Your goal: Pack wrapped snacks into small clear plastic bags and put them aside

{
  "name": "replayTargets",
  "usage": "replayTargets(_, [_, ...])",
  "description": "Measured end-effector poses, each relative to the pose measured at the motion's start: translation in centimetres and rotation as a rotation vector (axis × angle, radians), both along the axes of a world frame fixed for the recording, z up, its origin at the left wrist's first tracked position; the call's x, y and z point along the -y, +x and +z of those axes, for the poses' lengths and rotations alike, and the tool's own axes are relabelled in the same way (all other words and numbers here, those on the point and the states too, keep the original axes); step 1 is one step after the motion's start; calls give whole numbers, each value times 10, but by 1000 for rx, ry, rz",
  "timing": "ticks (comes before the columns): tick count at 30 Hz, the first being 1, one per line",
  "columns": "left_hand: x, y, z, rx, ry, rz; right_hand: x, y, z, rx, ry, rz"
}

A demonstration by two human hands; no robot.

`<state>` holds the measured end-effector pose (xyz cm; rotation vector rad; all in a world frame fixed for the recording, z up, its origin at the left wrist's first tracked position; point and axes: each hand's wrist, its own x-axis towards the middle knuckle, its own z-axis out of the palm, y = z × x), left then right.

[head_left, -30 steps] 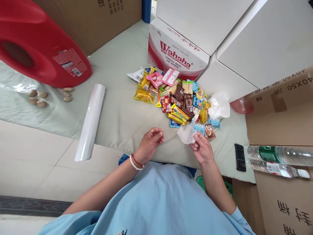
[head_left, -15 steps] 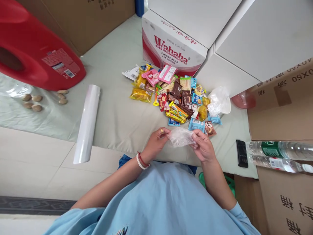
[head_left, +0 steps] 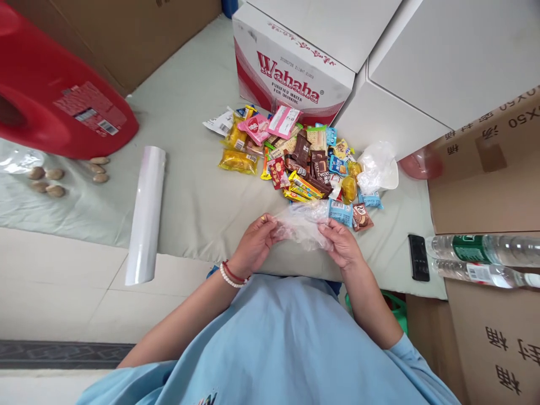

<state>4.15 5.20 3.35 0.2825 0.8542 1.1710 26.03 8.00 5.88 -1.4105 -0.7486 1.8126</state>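
Observation:
A crumpled clear plastic bag (head_left: 306,228) stretches between my two hands, just above the near edge of the cloth-covered surface. My left hand (head_left: 257,239), with a beaded bracelet at the wrist, pinches its left end. Its right end is gripped between thumb and fingers of my right hand (head_left: 341,242). Just beyond the bag lies a heap of wrapped snacks (head_left: 310,157) in yellow, pink, brown and blue packets. To the right of the heap, a bundle of thin clear plastic (head_left: 375,166) rests in a white container.
A white plastic roll (head_left: 146,216) lies at left, overhanging the edge. Behind it stand a red jug (head_left: 97,101) and several brown nut-like pieces (head_left: 54,174). A Wahaba-style printed water carton (head_left: 291,67) backs the snacks. A phone (head_left: 419,257) and two bottles (head_left: 485,250) lie at right.
My hands have moved slightly apart, and the plastic bag between them is spread wider and looser. My left hand has shifted left. The whole view has shifted a little.

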Motion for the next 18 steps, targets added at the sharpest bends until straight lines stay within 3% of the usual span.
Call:
replayTargets(3, [-2, -9, -3, 43, -38, 12, -8, 7, -1, 51, 59, -63])
replayTargets(7, [-1, -9, -3, 47, -65, -7, -13, 7, -1, 175, 244, -228])
replayTargets(9, [0, -5, 0, 33, -56, -16, -10, 2, 0, 188, 289, -234])
replayTargets(15, [7, 11, 7, -14, 53, -54, 6, -25, -2, 409, 470, 180])
replayTargets(18, [11, 12, 8, -37, 80, -73, 8, -31, -7, 475, 549, 213])
